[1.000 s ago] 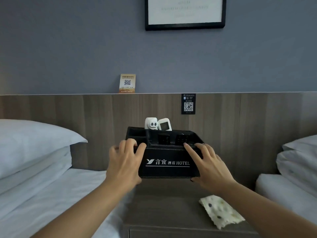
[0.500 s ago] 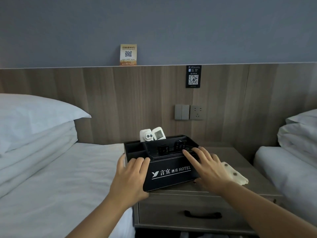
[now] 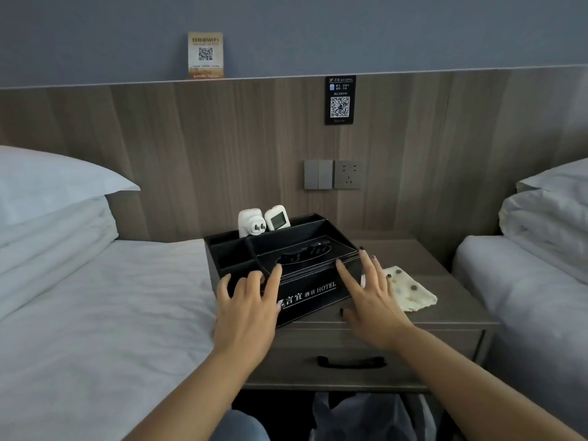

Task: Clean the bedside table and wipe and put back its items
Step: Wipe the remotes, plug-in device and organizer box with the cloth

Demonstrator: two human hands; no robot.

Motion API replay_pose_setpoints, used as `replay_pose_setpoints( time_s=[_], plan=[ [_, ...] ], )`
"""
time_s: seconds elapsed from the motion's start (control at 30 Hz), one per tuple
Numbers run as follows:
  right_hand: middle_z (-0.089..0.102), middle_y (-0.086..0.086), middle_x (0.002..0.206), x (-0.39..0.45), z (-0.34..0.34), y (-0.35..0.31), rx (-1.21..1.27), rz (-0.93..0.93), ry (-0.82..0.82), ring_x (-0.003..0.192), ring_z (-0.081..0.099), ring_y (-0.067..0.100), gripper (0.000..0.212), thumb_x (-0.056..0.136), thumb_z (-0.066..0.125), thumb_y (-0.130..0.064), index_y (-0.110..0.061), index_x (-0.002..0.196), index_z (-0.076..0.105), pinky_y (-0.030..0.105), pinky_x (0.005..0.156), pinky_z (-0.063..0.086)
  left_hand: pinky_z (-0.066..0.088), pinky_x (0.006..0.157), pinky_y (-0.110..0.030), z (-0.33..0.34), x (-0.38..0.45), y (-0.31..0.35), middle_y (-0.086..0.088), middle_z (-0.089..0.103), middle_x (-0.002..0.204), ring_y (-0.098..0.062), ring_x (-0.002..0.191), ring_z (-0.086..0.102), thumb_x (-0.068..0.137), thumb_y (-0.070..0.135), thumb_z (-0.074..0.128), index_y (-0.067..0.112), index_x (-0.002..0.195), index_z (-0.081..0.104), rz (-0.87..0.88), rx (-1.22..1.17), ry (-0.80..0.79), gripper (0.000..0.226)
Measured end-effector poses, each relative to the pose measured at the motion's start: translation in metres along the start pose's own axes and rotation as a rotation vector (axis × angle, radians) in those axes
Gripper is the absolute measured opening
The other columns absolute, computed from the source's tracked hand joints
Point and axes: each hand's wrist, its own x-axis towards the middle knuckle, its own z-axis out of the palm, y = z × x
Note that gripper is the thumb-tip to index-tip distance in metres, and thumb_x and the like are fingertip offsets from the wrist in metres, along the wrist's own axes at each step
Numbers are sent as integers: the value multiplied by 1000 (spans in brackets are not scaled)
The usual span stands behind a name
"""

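Observation:
A black leather organiser box (image 3: 307,294) with white "HOTEL" lettering stands askew on the left part of the grey bedside table (image 3: 451,316). A white plug adapter (image 3: 251,226) and a small white remote (image 3: 277,218) stick up from its back compartment. My left hand (image 3: 248,310) lies against the box's front left, straight fingers reaching its top edge. My right hand (image 3: 372,300) is spread at the front right corner, its forefinger on the top edge and thumb low by the base. A cream dotted cloth (image 3: 412,292) lies on the table right of the box.
White beds flank the table, left bed (image 3: 111,297) with stacked pillows (image 3: 47,202), right bed (image 3: 525,281) too. A switch and socket plate (image 3: 332,175) sit on the wood panel behind. The drawer has a black handle (image 3: 350,362). A plastic bag (image 3: 356,412) lies beneath.
The box came down from in front of the wall panel onto the table's left part. My fingers straightened and spread on it. The view tilted down.

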Motion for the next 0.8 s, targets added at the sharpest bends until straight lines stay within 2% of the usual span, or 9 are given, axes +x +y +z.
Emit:
replay_pose_setpoints(
  time_s=[0.17, 0.3, 0.43, 0.5, 0.57, 0.6, 0.7, 0.8],
  plan=[
    [-13, 13, 159, -14, 3, 22, 118, 219, 43, 146, -17, 36, 65, 97, 42, -44, -28, 152, 12, 53, 119, 4, 41, 95, -60, 9, 9, 17, -14, 57, 96, -25, 67, 56, 73, 26, 79, 15, 138, 52, -80, 31, 37, 71],
    [-7, 11, 161, -22, 11, 36, 207, 329, -60, 148, -6, 33, 62, 97, 33, -52, -28, 152, 15, 52, 119, 5, 38, 97, -60, 26, 31, 35, -13, 53, 95, -26, 65, 52, 73, 22, 79, 15, 142, 47, -118, 89, 8, 76],
    [14, 2, 159, -29, 16, 39, 123, 302, -81, 146, 9, 23, 56, 97, 28, -56, -30, 147, 24, 50, 118, 11, 33, 99, -62, 58, 60, 52, -12, 52, 93, -29, 74, 51, 82, 19, 70, 15, 146, 39, -152, 187, -54, 71],
    [25, -4, 153, -26, 15, 43, 98, 274, -44, 142, 21, 20, 52, 97, 30, -54, -32, 144, 28, 47, 115, 18, 30, 102, -62, 69, 75, 61, -10, 51, 95, -29, 79, 50, 89, 17, 58, 16, 151, 29, -162, 235, -101, 68],
    [37, -8, 146, -16, 8, 52, 149, 270, 65, 135, 34, 18, 51, 94, 35, -52, -33, 142, 34, 45, 112, 23, 26, 105, -62, 80, 87, 69, -8, 51, 102, -28, 87, 50, 92, 17, 47, 17, 154, 17, -173, 279, -166, 69],
    [38, -8, 146, -11, 4, 59, 162, 282, 120, 135, 34, 18, 54, 92, 38, -52, -33, 142, 35, 46, 112, 22, 25, 106, -62, 83, 92, 72, -8, 50, 105, -28, 90, 49, 93, 19, 46, 17, 154, 14, -180, 289, -185, 69],
    [32, -7, 151, 0, -1, 84, 124, 364, 84, 140, 26, 19, 62, 86, 52, -53, -35, 143, 35, 46, 115, 15, 24, 108, -60, 83, 100, 74, -7, 53, 110, -29, 96, 50, 93, 34, 52, 18, 154, 16, -199, 248, -216, 73],
    [49, -10, 137, 3, -4, 93, 174, 399, 13, 130, 39, 18, 46, 85, 58, -48, -37, 129, 54, 40, 106, 29, 30, 109, -56, 67, 90, 68, -13, 56, 117, -32, 105, 54, 85, 38, 63, 13, 150, 29, -171, 41, -165, 78]
  ],
)
